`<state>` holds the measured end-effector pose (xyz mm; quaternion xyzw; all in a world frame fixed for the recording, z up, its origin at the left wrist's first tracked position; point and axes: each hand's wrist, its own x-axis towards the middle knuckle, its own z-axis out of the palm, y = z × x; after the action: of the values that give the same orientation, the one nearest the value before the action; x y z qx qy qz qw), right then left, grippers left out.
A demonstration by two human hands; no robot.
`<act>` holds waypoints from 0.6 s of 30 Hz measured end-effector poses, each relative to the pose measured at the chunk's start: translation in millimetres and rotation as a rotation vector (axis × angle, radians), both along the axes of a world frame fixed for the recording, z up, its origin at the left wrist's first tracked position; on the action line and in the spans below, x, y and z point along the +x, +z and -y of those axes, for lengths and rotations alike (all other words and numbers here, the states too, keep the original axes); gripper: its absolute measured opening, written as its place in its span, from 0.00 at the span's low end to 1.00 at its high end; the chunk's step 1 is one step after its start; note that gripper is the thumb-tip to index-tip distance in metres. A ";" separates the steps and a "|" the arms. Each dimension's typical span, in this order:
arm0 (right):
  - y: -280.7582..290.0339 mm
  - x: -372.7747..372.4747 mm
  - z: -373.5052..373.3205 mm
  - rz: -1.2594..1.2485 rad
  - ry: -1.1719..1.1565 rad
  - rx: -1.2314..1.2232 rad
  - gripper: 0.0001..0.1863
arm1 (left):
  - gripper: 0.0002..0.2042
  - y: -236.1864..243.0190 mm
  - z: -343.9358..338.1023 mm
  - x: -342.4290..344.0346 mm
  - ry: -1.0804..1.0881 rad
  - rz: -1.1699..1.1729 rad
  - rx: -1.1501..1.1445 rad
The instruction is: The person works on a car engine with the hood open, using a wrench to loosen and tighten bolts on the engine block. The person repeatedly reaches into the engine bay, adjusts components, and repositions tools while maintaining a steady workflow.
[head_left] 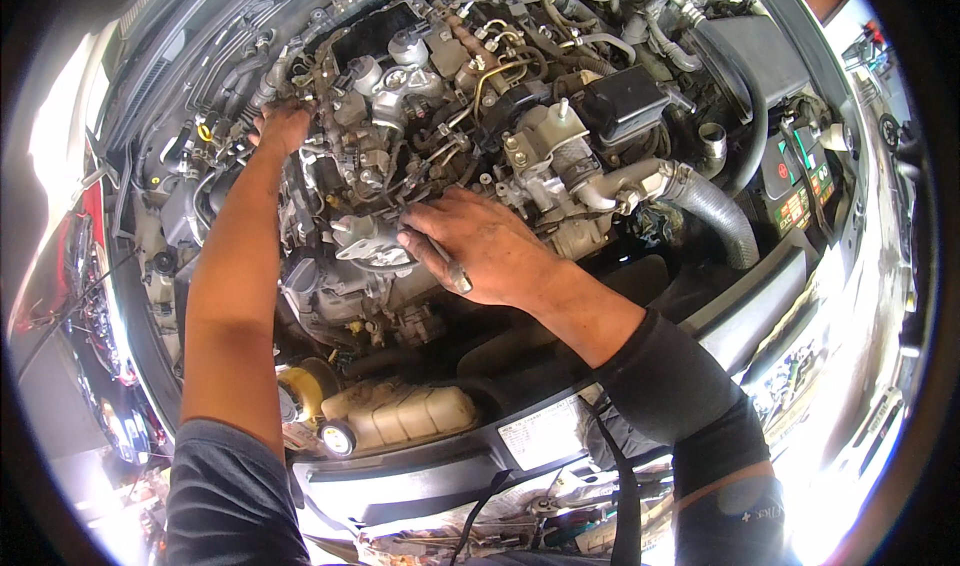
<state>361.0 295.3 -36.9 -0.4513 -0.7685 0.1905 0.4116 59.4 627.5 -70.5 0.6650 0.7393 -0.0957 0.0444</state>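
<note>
An uncovered car engine fills the middle of the view. My left hand reaches to its far left side, beside a ribbed hose. Its fingers curl down among the parts, and what they grip is hidden. My right hand is over the front of the engine, closed round a slim metal hand tool. Only the tool's rear end shows plainly below the fingers, so its exact kind cannot be made out. A silvery bracket lies just left of that hand.
A yellowish coolant reservoir stands at the front, near a yellow cap. On the right are a ribbed air hose, a black box and a battery. The front crossmember carries a white label.
</note>
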 end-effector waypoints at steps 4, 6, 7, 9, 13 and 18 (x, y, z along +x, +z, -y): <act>-3.5 1.2 0.3 -0.006 0.017 -0.037 0.15 | 0.36 9.3 -2.1 3.4 0.028 0.045 -0.042; -4.4 1.3 -0.3 -0.019 0.006 -0.027 0.15 | 0.36 11.9 -7.4 -1.9 0.042 0.066 -0.061; -4.7 1.4 -0.8 -0.017 0.002 -0.032 0.14 | 0.35 8.9 -9.4 -4.2 0.046 0.080 -0.069; -5.0 0.4 -1.2 -0.017 0.003 -0.036 0.14 | 0.36 8.3 -18.4 -12.5 -0.132 0.066 -0.147; -3.4 0.5 -1.6 -0.011 0.020 -0.066 0.15 | 0.37 3.1 -23.3 -13.4 -0.060 -0.012 -0.122; -0.7 2.2 -0.6 0.025 0.023 -0.108 0.15 | 0.36 9.0 -1.6 2.6 0.018 -0.002 -0.036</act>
<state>363.1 295.9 -37.6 -0.4664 -0.7673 0.2307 0.3749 62.0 629.1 -61.6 0.6572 0.7437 -0.1092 0.0563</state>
